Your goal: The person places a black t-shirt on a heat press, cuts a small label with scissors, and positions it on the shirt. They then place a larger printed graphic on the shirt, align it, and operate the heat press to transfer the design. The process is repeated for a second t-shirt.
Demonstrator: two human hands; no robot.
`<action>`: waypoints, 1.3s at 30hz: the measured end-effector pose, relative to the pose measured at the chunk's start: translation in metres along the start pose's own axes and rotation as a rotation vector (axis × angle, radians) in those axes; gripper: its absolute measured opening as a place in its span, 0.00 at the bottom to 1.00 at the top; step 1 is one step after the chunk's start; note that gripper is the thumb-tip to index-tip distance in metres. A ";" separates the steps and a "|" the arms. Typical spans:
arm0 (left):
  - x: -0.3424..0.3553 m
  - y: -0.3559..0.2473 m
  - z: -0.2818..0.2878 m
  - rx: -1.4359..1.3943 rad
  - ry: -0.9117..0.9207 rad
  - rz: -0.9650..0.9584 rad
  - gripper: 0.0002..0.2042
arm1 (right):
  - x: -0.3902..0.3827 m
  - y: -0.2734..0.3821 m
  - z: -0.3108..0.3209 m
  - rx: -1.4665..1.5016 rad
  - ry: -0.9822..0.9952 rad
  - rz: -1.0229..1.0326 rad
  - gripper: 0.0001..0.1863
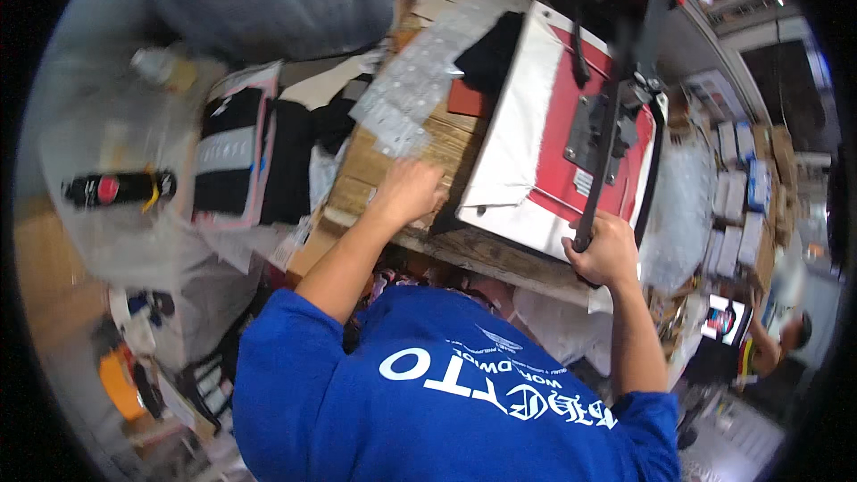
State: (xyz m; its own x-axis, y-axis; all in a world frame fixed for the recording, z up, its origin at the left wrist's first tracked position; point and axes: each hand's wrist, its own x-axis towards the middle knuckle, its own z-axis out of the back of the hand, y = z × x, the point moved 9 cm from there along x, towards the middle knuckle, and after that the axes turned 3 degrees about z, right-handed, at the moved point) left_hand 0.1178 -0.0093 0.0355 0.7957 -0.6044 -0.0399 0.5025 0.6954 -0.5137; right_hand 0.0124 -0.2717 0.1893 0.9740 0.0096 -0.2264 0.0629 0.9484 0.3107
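My right hand point(609, 252) is wrapped round the lower end of a long black lever point(605, 156) on a heat press. The press has a red and white upper plate point(518, 138), tilted in view, with a dark metal bracket point(591, 134) on it. My left hand point(411, 191) rests curled like a fist on the wooden tabletop point(359, 180), left of the press. No object shows in it. Just beyond its knuckles lies the near end of a clear printed film sheet point(393, 120). Whatever lies under the press plate is hidden.
Folded black shirts point(234, 152) lie at the left, near a black bottle point(107, 189). Black cloth point(493, 54) sits behind the press. Stacked boxes point(734, 196) and clear plastic wrap point(680, 223) stand at the right. Another person point(778, 339) is at the far right beside a lit screen point(721, 317).
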 end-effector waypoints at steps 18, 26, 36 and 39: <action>-0.439 0.351 0.390 0.165 -1.589 1.067 0.61 | 0.006 0.006 -0.001 -0.021 0.098 -0.083 0.13; -0.433 0.452 0.415 -0.276 -1.570 0.921 0.56 | 0.009 0.007 -0.004 -0.069 0.157 -0.108 0.10; -0.421 0.433 0.455 -0.152 -1.496 0.915 0.30 | 0.012 0.002 -0.011 -0.061 0.248 -0.137 0.12; -0.397 0.416 0.488 -0.149 -1.474 0.683 0.27 | 0.013 0.006 -0.010 -0.029 0.208 -0.069 0.11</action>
State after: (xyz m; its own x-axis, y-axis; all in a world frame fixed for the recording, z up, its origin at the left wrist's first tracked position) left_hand 0.1760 0.7093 0.2558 0.5044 0.7174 0.4806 -0.0245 0.5682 -0.8225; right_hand 0.0228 -0.2631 0.1787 0.9016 0.0067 -0.4326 0.1184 0.9579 0.2616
